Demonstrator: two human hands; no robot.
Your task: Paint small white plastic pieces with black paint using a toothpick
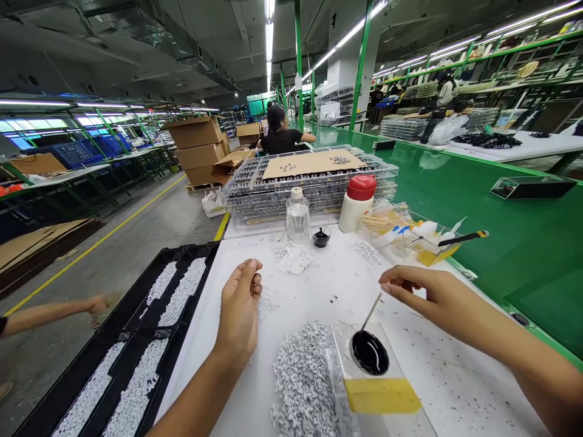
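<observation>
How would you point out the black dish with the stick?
On the worktable, right of the heap of grey parts and below the right hand, lies a clear plate. Its black pool, larger than the black cup farther off, holds a thin stick.

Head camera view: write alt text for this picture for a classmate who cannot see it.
The bare left hand and right hand hover above a white worktable, beside a heap of small grey-white parts and a clear dish of black liquid with a thin stick in it. Black trays of white pieces lie to the left.
</observation>
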